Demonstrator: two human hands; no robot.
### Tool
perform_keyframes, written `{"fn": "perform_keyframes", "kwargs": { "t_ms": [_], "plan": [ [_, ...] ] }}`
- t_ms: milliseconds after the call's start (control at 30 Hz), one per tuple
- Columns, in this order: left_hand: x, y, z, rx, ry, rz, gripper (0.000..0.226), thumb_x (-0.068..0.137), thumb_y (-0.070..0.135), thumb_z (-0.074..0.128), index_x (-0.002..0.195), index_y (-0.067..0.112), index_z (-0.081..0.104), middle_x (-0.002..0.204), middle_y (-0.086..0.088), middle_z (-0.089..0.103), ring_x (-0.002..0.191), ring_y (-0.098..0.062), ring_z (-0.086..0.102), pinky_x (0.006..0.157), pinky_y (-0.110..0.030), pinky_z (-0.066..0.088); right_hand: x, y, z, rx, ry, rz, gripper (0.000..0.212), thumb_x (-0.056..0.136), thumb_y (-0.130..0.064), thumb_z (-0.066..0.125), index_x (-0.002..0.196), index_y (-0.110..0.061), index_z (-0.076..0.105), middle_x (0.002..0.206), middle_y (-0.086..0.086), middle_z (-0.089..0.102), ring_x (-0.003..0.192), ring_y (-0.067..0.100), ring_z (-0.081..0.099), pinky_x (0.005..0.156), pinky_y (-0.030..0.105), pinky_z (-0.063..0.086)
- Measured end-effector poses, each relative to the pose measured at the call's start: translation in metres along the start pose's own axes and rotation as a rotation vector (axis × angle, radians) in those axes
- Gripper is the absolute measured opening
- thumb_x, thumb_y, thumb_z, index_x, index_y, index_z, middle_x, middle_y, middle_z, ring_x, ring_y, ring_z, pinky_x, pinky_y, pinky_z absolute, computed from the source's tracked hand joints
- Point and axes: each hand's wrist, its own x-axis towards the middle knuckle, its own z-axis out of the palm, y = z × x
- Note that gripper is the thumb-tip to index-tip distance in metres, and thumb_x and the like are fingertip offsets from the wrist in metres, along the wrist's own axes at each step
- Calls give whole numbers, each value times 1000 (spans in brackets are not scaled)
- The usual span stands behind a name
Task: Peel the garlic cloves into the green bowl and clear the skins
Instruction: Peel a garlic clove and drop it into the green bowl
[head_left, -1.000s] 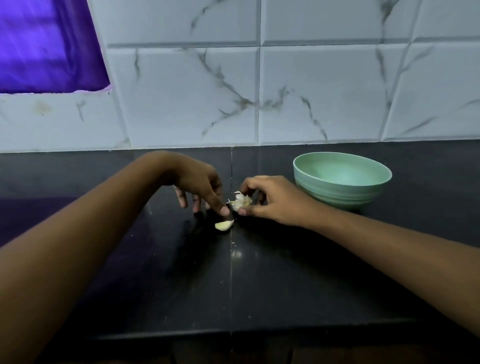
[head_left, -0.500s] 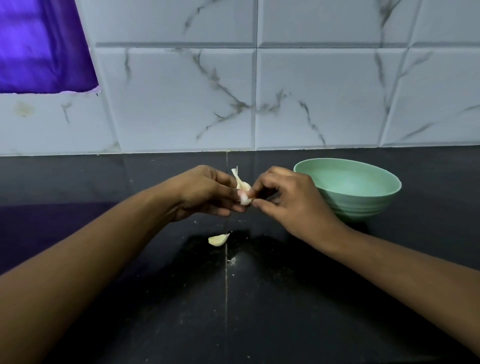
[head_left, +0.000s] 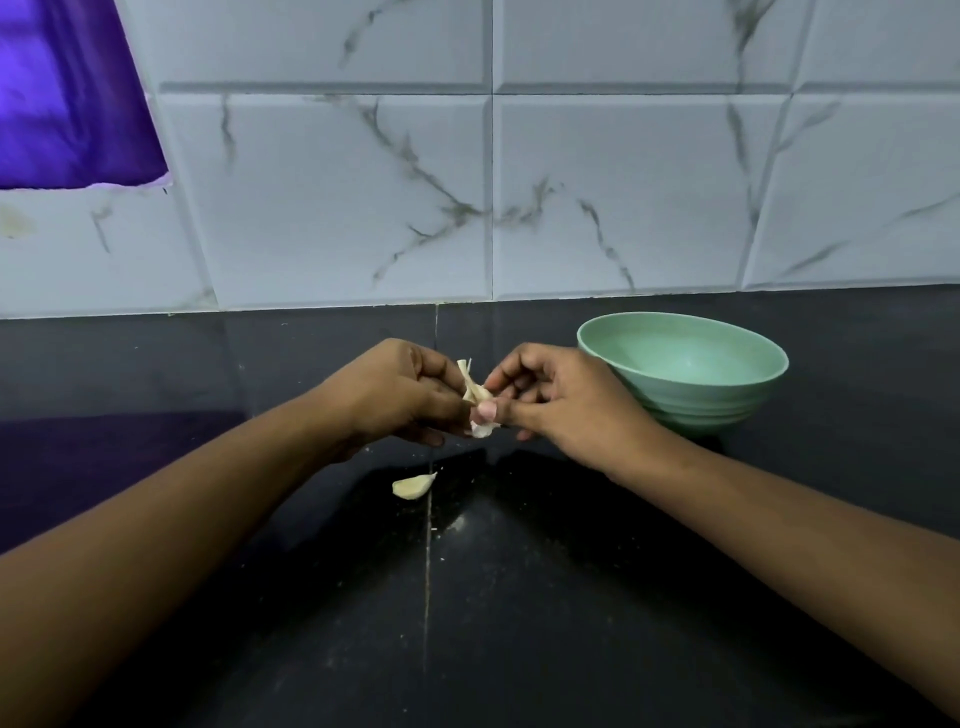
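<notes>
My left hand (head_left: 400, 395) and right hand (head_left: 561, 400) meet above the bench (head_left: 519, 597), a clove (head_left: 475, 397) pinched between them. A loose clove (head_left: 413, 487) lies on the bench beneath the left hand, nearer me. The bowl (head_left: 717, 400) stands just right of the right hand, the wall (head_left: 332, 208) behind both.

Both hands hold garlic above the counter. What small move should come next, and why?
Likely peel the skin away: the left hand and right hand both pinch the garlic clove, and the skin sticks up from it, partly loose.

glossy black countertop (head_left: 519, 623), matt green bowl (head_left: 727, 400), marbled tiles (head_left: 337, 208)
</notes>
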Motion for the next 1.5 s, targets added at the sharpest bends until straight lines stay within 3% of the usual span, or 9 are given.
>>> {"fn": "perform_keyframes", "kwargs": {
  "t_ms": [100, 267, 567, 700, 900, 1133, 1233, 1333, 1500],
  "plan": [
    [-1, 2, 1, 38, -15, 27, 12, 76, 9, 76, 86, 9, 70, 75, -4, 74, 67, -5, 68, 59, -20, 53, 1, 1, -1, -76, 46, -29, 11, 76, -15, 77, 74, -14, 66, 70, 11, 70, 68, 34, 67, 65, 43, 56],
    [-2, 5, 2, 32, 22, 61, 9, 76, 10, 75, 84, 11, 70, 78, -6, 75, 70, -7, 69, 60, -21, 54, 0, -3, -2, -208, 118, -117, 6, 78, -15, 76, 74, -13, 72, 61, -2, 68, 51, 1, 59, 63, 30, 55],
    [-1, 7, -1, -12, 65, 57, 4, 81, 4, 70, 84, 7, 71, 75, -8, 75, 69, -10, 71, 55, -19, 54, -4, -5, 3, -162, 216, -144, 7, 75, -19, 78, 74, -13, 75, 61, 2, 70, 54, 10, 64, 65, 42, 57],
    [-2, 8, -2, -40, 75, 59, 3, 81, 3, 70, 83, 5, 71, 73, -7, 75, 67, -10, 71, 54, -17, 52, -4, -5, 6, -73, 236, -129, 7, 74, -18, 78, 73, -12, 74, 65, 5, 71, 68, 30, 70, 67, 48, 57],
    [-1, 7, -3, -101, 76, 62, 3, 81, 1, 69, 83, 3, 70, 70, -6, 74, 64, -9, 70, 53, -17, 53, -5, -12, 4, 181, 182, 29, 13, 82, -3, 69, 74, -12, 69, 67, 8, 69, 59, 12, 67, 59, 25, 57],
    [-4, 9, -25, -83, -109, 88, 12, 76, 4, 69, 87, 6, 67, 73, -2, 72, 64, -5, 65, 59, -18, 54, -7, -23, 6, 551, -4, 261, 18, 96, -4, 45, 85, -7, 59, 75, 7, 60, 61, 10, 59, 62, 32, 58],
    [-3, 5, -30, -24, -189, 78, 36, 70, 12, 70, 104, 2, 67, 85, -7, 70, 72, -8, 65, 62, -20, 55, -8, -24, 4, 558, -59, 277, 14, 95, -3, 48, 87, -6, 59, 74, 8, 61, 59, 10, 58, 59, 28, 57],
    [-6, -7, -32, -7, -225, 72, 35, 66, 21, 73, 99, 10, 71, 85, -7, 70, 72, -9, 65, 62, -20, 55, -8, -21, 3, 411, -47, 252, 7, 91, -2, 55, 87, -6, 59, 70, 7, 60, 54, 8, 56, 53, 26, 56],
    [-13, -20, -38, -81, -220, 99, 59, 48, 48, 89, 97, 18, 75, 86, -6, 73, 77, -12, 70, 60, -19, 54, -8, -23, -8, -470, -54, 27, 3, 80, -14, 67, 82, -17, 68, 62, -7, 60, 48, 6, 58, 49, 17, 48]
  ]
}}
